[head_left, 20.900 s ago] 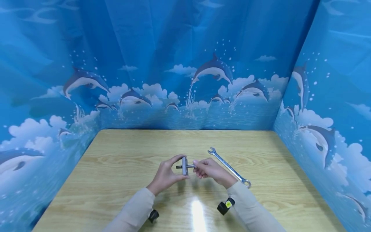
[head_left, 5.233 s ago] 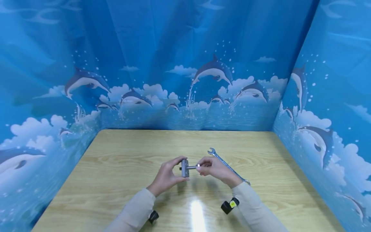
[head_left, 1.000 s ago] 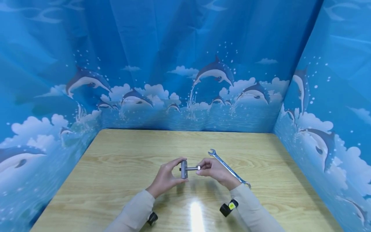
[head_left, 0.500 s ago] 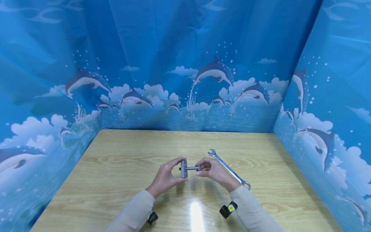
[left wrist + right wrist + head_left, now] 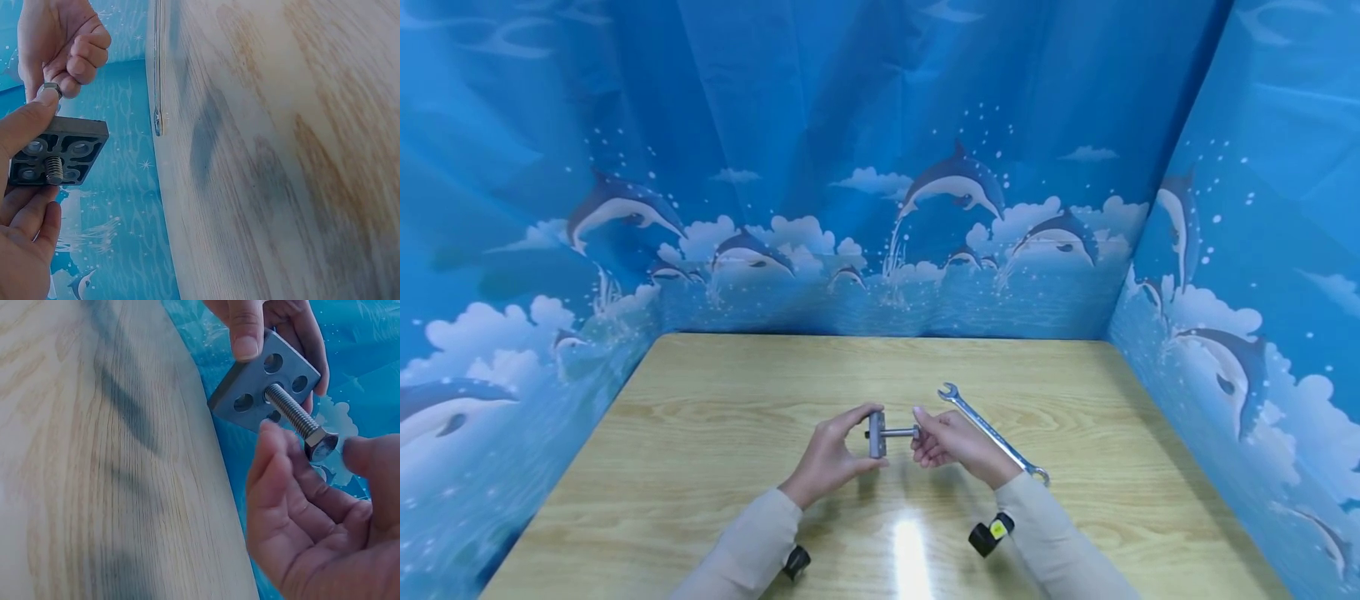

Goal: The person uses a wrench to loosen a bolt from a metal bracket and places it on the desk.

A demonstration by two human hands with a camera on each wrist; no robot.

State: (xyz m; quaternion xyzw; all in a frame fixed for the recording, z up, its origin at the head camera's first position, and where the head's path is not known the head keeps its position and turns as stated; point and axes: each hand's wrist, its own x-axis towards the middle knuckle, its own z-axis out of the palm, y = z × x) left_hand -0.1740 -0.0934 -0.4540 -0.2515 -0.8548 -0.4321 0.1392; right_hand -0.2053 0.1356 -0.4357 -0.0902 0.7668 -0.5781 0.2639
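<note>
My left hand grips a square grey metal plate by opposite edges, thumb on one side and fingers on the other. A silver hex bolt runs through the plate's centre hole. Its threaded tip pokes out of the ribbed back face in the left wrist view, and most of its shank stands out toward my right hand. That hand has the bolt's hex head between its thumb and curled fingers. In the right wrist view the thumb tip lies right beside the head. Smaller holes surround the centre hole.
A combination wrench lies slantwise on the wooden table, just beyond my right hand and wrist. Blue dolphin-print curtains enclose the back and sides. Each wrist carries a black camera, such as the right wrist camera.
Over the longer span, the bolt has shifted rightward through the plate, with less showing on the left. Lately my right thumb has moved up over the bolt head; the left hand stays nearly still.
</note>
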